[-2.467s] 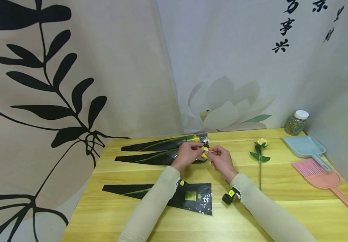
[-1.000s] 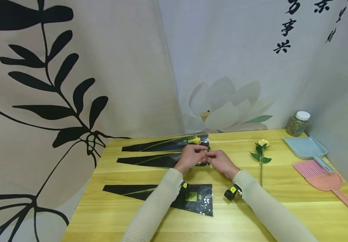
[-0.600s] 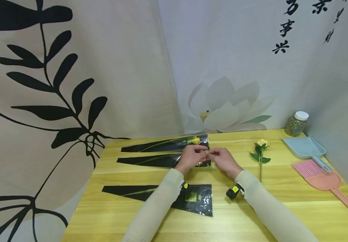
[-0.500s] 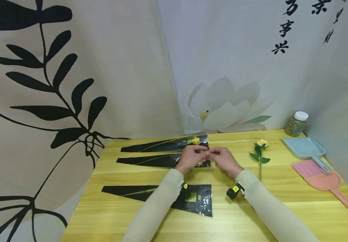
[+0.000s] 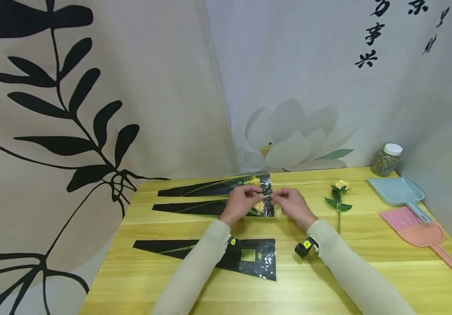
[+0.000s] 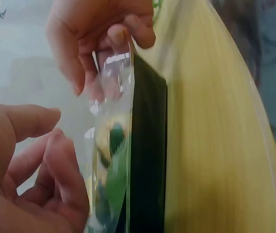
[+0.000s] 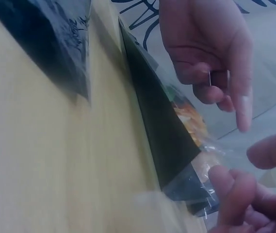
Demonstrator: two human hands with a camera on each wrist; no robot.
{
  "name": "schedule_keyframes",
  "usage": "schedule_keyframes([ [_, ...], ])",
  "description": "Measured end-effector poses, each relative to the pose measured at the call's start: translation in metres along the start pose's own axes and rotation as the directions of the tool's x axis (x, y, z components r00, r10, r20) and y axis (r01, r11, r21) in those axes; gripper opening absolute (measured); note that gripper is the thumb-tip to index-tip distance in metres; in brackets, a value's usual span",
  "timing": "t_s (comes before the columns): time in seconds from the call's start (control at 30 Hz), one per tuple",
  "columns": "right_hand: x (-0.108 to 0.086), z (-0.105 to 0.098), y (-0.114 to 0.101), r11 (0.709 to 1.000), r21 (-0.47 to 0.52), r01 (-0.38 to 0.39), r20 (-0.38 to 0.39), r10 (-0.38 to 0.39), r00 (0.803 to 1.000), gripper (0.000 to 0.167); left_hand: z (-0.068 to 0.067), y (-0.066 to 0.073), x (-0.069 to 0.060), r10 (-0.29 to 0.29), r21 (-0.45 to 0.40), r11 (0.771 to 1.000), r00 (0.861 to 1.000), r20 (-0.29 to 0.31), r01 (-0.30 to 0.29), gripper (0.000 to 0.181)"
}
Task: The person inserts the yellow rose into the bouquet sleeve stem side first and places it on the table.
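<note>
Your left hand (image 5: 241,204) has drawn back towards 9 o'clock: 0.5 s ago its fingertips met your right hand's, and now a gap parts the 2. In the left wrist view its tips come close together, with nothing seen between them.

The gap bares the middle rose (image 5: 259,207), under film in the middle bag (image 5: 206,207), its head just short of the mouth; 2.5 s ago your fingers were bunched around it. That suggests the rose is now seated and the mouth is what you are tending.

Your right hand (image 5: 293,205) has scarcely shifted; its fingertips touch the film at the mouth, though I cannot tell whether they pinch it.

For room, take the middle rose as clock centre. The bag tails point to 9, near the left edge of the worktop (image 5: 297,284). At 12 the far bag (image 5: 210,189) lies just beside yours, the back edge close behind, so space there is tight. At 6, a band of wood separates you from the near bag (image 5: 245,260). At 3 lies the loose rose (image 5: 338,202), its stem reaching your right forearm (image 5: 356,267): mind that elbow. Beyond, the jar (image 5: 384,162), blue dustpan (image 5: 396,190) and pink brush (image 5: 421,234) fill the right side.
</note>
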State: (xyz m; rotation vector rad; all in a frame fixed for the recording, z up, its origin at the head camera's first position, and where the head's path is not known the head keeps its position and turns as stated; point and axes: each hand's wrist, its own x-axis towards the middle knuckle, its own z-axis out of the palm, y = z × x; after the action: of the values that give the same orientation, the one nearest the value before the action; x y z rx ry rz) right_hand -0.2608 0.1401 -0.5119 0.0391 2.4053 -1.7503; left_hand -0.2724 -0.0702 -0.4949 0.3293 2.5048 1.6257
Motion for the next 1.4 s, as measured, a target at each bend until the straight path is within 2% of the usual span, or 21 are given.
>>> schedule_keyframes([
  [0.07, -0.001, -0.001, 0.0, 1.0, 0.001, -0.012, -0.007, 0.012, 1.0, 0.033, -0.005, -0.002, -0.002, 0.017, 0.053, 0.998, 1.0, -0.011, -0.017, 0.028],
  [0.2, -0.001, 0.001, 0.003, 0.999, 0.004, -0.038, -0.009, 0.038, 0.999, 0.038, -0.012, -0.008, -0.006, 0.005, 0.161, 0.987, 1.0, -0.013, -0.003, 0.03],
  [0.3, -0.001, 0.004, 0.004, 0.999, 0.005, -0.044, -0.006, 0.044, 0.999, 0.041, -0.015, -0.013, -0.008, 0.006, 0.293, 0.956, 1.0, -0.014, -0.002, 0.033],
  [0.4, -0.001, 0.008, 0.005, 0.999, 0.003, -0.04, -0.008, 0.04, 0.999, 0.043, -0.015, -0.017, -0.008, 0.01, 0.406, 0.914, 1.0, 0.0, -0.009, 0.039],
  [0.5, -0.002, 0.011, 0.005, 0.999, 0.008, -0.035, -0.017, 0.035, 0.999, 0.038, -0.014, -0.02, -0.008, -0.001, 0.456, 0.89, 1.0, 0.014, -0.006, 0.041],
  [0.7, 0.001, 0.013, 0.006, 1.0, 0.005, 0.005, -0.046, -0.005, 0.999, 0.028, -0.014, -0.02, -0.009, 0.0, 0.475, 0.88, 1.0, -0.016, 0.008, 0.036],
  [0.87, 0.003, 0.012, 0.011, 0.998, 0.062, 0.008, -0.033, -0.006, 0.999, 0.031, -0.015, -0.021, -0.009, -0.003, 0.487, 0.873, 0.999, -0.033, 0.019, 0.034],
  [1.03, 0.002, 0.011, 0.013, 0.995, 0.104, -0.003, -0.016, 0.005, 1.0, 0.035, -0.016, -0.022, -0.009, -0.011, 0.474, 0.88, 1.0, -0.027, 0.022, 0.035],
  [1.23, 0.0, 0.009, 0.01, 0.998, 0.063, -0.003, -0.029, 0.005, 1.0, 0.034, -0.02, -0.023, -0.012, 0.009, 0.45, 0.893, 1.0, -0.023, 0.002, 0.039],
  [1.4, -0.005, 0.004, 0.009, 1.0, 0.013, 0.006, -0.027, -0.006, 1.0, 0.033, -0.021, -0.021, -0.018, 0.059, 0.434, 0.9, 0.997, -0.041, -0.036, 0.037],
])
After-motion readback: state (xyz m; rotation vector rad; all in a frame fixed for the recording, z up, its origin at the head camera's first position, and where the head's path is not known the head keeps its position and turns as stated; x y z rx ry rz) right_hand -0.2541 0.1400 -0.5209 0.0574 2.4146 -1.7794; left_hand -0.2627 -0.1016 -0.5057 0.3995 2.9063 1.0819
